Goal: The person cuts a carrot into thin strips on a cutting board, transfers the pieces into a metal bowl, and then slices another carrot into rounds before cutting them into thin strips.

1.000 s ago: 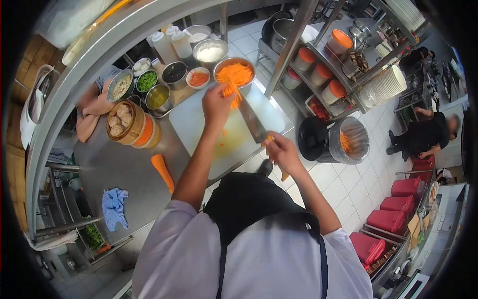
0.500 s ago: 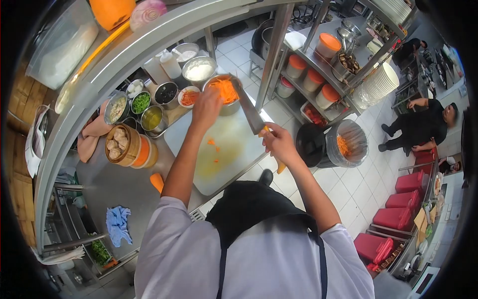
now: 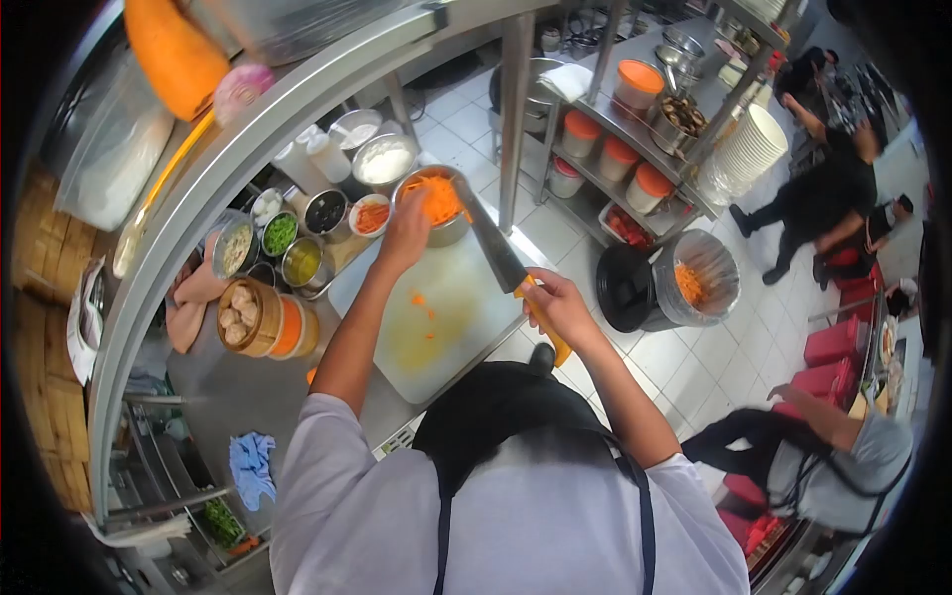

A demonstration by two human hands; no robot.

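Note:
In my right hand [image 3: 555,305] is a large kitchen knife [image 3: 493,246], gripped by its yellow handle. The blade points away from me, its tip by the rim of a metal pot. Shredded carrot [image 3: 436,201] fills that pot at the far end of the cutting board [image 3: 466,307]. My left hand [image 3: 405,236] is at the pot's near left side, its fingers over the carrot. Motion smears those fingers, so their grip does not show. A few orange scraps [image 3: 418,299] lie on the stained white board.
Left of the board stand a bamboo steamer with dumplings [image 3: 238,319], chopped greens [image 3: 281,234] and several ingredient containers. A blue cloth [image 3: 253,468] lies on the counter. A lined bin [image 3: 706,283] with orange shreds stands right. A person in grey [image 3: 833,471] is at lower right.
The view has shifted slightly. My left hand stays at the pot and my right keeps the knife. A person in grey has appeared at lower right; people in black at upper right have moved.

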